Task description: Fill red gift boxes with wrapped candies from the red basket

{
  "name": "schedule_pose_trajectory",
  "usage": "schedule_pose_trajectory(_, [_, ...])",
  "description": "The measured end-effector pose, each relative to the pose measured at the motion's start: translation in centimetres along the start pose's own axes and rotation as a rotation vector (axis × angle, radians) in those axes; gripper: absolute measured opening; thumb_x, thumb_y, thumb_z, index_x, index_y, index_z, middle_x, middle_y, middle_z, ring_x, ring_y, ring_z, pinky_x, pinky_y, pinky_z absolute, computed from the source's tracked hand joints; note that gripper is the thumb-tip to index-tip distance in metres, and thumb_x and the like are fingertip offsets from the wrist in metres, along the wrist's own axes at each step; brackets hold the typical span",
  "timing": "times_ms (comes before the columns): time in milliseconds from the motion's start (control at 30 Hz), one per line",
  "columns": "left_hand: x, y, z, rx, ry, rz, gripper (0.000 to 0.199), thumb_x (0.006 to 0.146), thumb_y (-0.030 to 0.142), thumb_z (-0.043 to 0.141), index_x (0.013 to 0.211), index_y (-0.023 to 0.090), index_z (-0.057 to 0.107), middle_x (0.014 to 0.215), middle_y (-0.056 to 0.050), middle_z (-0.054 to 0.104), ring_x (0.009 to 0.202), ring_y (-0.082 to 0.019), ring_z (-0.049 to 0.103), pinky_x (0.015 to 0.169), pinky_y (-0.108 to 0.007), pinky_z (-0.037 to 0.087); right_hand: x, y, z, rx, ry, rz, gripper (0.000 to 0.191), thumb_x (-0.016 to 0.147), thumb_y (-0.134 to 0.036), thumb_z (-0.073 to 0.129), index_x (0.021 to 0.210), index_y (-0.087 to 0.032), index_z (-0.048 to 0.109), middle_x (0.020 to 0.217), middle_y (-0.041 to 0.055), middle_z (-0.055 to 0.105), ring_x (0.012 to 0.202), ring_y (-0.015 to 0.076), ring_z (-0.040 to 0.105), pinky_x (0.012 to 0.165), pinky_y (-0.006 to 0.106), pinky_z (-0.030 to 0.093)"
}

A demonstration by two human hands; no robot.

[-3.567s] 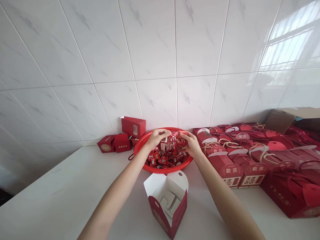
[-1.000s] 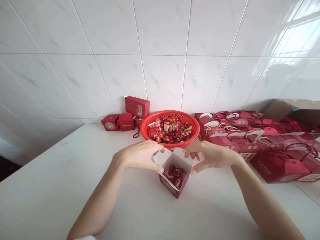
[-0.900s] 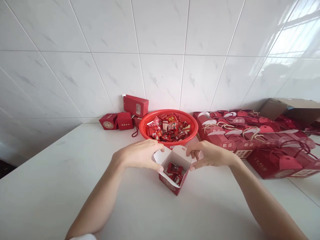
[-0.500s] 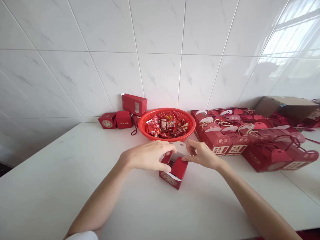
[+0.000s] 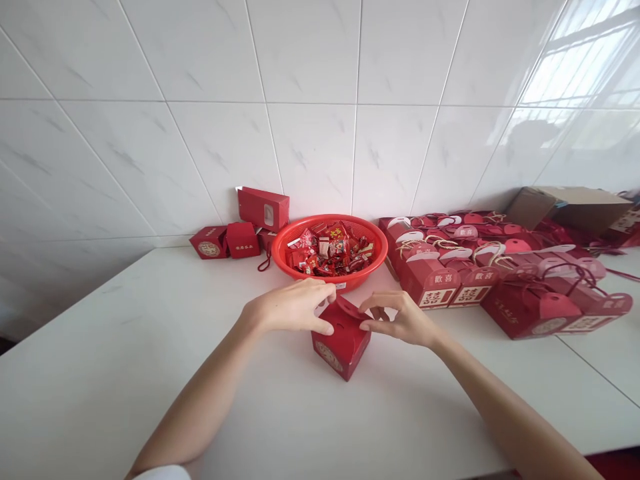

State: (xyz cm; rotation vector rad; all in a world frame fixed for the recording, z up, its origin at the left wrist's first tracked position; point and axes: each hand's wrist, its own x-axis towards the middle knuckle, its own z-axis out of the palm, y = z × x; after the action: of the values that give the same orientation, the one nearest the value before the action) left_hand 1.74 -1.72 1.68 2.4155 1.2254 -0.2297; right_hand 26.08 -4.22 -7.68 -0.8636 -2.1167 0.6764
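A small red gift box (image 5: 331, 357) with a round pale emblem on its front stands on the white table, turned at an angle to me. Its top flaps are folded inward over the opening, and a slit shows in the upper one. My left hand (image 5: 285, 310) is closed on the box's left top edge, its thumb on the flap and its fingers curled behind. Thumb and forefinger of my right hand (image 5: 403, 319) pinch a flap at the right top edge. Just behind the box sits a red plastic basket (image 5: 283, 265) of wrapped candies (image 5: 325, 248).
Several red gift boxes (image 5: 440, 277) with cord handles are packed together at the right, one darker box (image 5: 520, 308) nearer me. Other red boxes (image 5: 243, 240) lie at the left by the tiled wall (image 5: 310, 153). A cardboard box (image 5: 575, 203) stands at the far right.
The gift box's top flaps have been folded down, covering the opening that showed the inside. Both hands stay at its top edges, and the view has shifted slightly.
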Motion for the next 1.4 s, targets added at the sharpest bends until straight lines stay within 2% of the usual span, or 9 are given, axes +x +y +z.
schedule_pose_trajectory(133, [-0.2,0.2,0.2,-0.015,0.025,0.008,0.051,0.08,0.043,0.07,0.127,0.027,0.056,0.127,-0.006,0.061,0.116,-0.028,0.058,0.081,-0.031,0.047,-0.1,-0.1,0.1,0.002,-0.041,-0.008,0.038,0.09,-0.054,0.067,0.09,-0.017,0.075,0.072,0.0027,0.062,0.06,0.0115,0.052,0.059,0.026,0.045])
schedule_pose_trajectory(267, [0.3,-0.2,0.2,-0.065,-0.079,0.079,0.039,0.084,0.036,0.065,0.122,0.029,0.064,0.13,-0.005,0.06,0.119,-0.026,0.057,0.088,-0.031,0.047,-0.2,-0.1,0.3,-0.037,-0.025,-0.023,0.036,0.092,-0.052,0.065,0.091,-0.018,0.075,0.076,0.0042,0.064,0.063,0.0123,0.054,0.061,0.027,0.049])
schedule_pose_trajectory(400, [1.4,-1.3,0.3,-0.13,-0.12,0.14,0.039,0.081,0.04,0.07,0.119,0.029,0.065,0.137,-0.003,0.058,0.125,-0.027,0.054,0.093,-0.031,0.045,-0.2,-0.4,0.7,-0.132,0.019,-0.089,0.033,0.09,-0.051,0.068,0.098,-0.019,0.073,0.098,0.0098,0.067,0.088,0.0191,0.065,0.079,0.034,0.056])
schedule_pose_trajectory(500, [1.8,-1.8,0.4,-0.136,-0.129,0.157,0.041,0.08,0.044,0.072,0.117,0.028,0.064,0.129,-0.002,0.062,0.118,-0.026,0.056,0.087,-0.03,0.046,-0.3,-1.2,1.5,-0.22,-0.004,-0.129,0.039,0.084,-0.052,0.075,0.108,-0.021,0.07,0.121,0.014,0.065,0.108,0.0256,0.063,0.092,0.042,0.054])
schedule_pose_trajectory(600, [1.8,-1.7,0.5,-0.139,-0.133,0.166,0.039,0.081,0.043,0.072,0.115,0.026,0.064,0.12,-0.002,0.065,0.109,-0.024,0.059,0.082,-0.029,0.047,-0.3,-2.0,2.4,-0.289,-0.017,-0.144,0.047,0.079,-0.053,0.079,0.111,-0.021,0.067,0.131,0.0151,0.062,0.116,0.0288,0.06,0.098,0.047,0.051])
schedule_pose_trajectory(800, [1.6,-1.1,0.4,-0.116,-0.121,0.205,0.037,0.083,0.042,0.07,0.115,0.025,0.062,0.133,-0.003,0.061,0.123,-0.025,0.056,0.093,-0.029,0.046,-0.3,-2.6,2.2,-0.324,-0.064,-0.051,0.03,0.086,-0.041,0.075,0.109,-0.022,0.067,0.134,0.013,0.061,0.118,0.0287,0.059,0.1,0.048,0.049])
schedule_pose_trajectory(933, [1.6,-0.7,0.6,-0.048,-0.144,0.203,0.047,0.074,0.052,0.077,0.109,0.024,0.063,0.138,-0.006,0.058,0.129,-0.031,0.053,0.094,-0.033,0.047,-0.4,-2.6,1.1,-0.377,-0.07,-0.01,0.023,0.09,-0.035,0.069,0.111,-0.024,0.07,0.134,0.0123,0.061,0.118,0.0289,0.06,0.098,0.047,0.051])
schedule_pose_trajectory(1200, [1.5,1.4,2.0,-0.006,-0.057,0.099,0.053,0.079,0.062,0.065,0.113,0.021,0.061,0.123,-0.011,0.057,0.105,-0.033,0.062,0.076,-0.035,0.05,-0.5,-2.0,-0.2,-0.361,-0.035,0.138,0.014,0.09,-0.025,0.066,0.101,-0.025,0.074,0.133,0.0112,0.063,0.123,0.0308,0.061,0.1,0.05,0.052])
schedule_pose_trajectory(1400, [1.3,2.6,2.7,-0.005,-0.026,0.079,0.064,0.081,0.067,0.063,0.127,0.023,0.056,0.126,-0.012,0.055,0.102,-0.033,0.065,0.077,-0.036,0.05,-0.4,-2.0,-0.4,-0.341,-0.014,0.105,0.011,0.09,-0.015,0.064,0.088,-0.021,0.073,0.125,0.0105,0.067,0.113,0.0273,0.066,0.095,0.045,0.055])
